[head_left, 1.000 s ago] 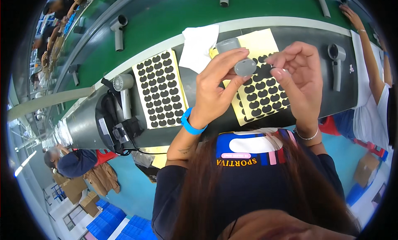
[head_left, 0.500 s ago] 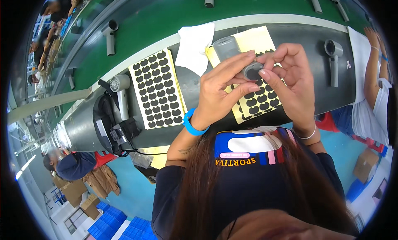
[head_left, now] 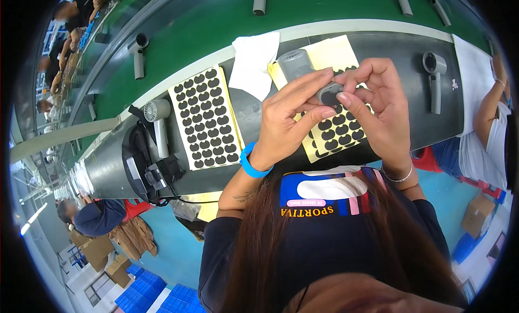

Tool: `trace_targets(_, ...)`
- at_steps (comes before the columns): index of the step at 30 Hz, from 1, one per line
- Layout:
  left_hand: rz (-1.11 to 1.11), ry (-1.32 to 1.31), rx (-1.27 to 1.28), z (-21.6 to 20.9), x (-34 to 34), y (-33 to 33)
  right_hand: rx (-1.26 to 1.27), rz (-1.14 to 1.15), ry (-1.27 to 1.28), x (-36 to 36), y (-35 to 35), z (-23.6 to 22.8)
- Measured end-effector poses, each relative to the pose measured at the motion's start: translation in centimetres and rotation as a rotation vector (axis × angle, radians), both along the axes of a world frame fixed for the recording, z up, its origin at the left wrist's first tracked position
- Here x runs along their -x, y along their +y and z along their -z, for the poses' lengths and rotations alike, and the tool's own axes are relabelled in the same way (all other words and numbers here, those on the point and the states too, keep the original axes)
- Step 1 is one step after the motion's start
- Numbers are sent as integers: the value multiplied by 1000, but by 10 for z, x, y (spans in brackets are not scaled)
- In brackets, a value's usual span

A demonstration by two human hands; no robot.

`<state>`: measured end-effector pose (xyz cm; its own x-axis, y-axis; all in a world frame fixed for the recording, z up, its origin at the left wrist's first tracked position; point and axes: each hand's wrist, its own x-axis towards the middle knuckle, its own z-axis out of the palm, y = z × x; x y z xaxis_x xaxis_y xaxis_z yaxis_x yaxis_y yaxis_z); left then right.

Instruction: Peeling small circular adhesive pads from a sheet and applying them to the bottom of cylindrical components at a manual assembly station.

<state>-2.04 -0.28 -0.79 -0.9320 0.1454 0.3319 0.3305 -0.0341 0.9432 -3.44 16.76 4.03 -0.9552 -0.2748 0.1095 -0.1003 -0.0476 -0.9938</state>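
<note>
Hands [head_left: 286, 115] [head_left: 381, 110] over dark bench [head_left: 450, 110]; green belt [head_left: 335, 7] beyond (floor [head_left: 178, 253] blue).

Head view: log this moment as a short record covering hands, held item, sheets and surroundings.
left hand: wrapped around the held gray device
right hand: thumb and fingertip at the end face
held item: gray device, dark face on its near end
sheets: left sticker sheet; right sticker sheet, partly behind the hands
surroundings: dark table, white sheet, green surface beyond
</note>
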Motion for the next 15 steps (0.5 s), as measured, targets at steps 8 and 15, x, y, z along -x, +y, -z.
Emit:
trace_targets(8, -3, -15, -8, 0, 0, 1, -7, 8, -9, 0, 0, 0)
trace_targets(15, 3, -26, -10, -1, 0, 1, -25, 21, -7, 0, -1, 0)
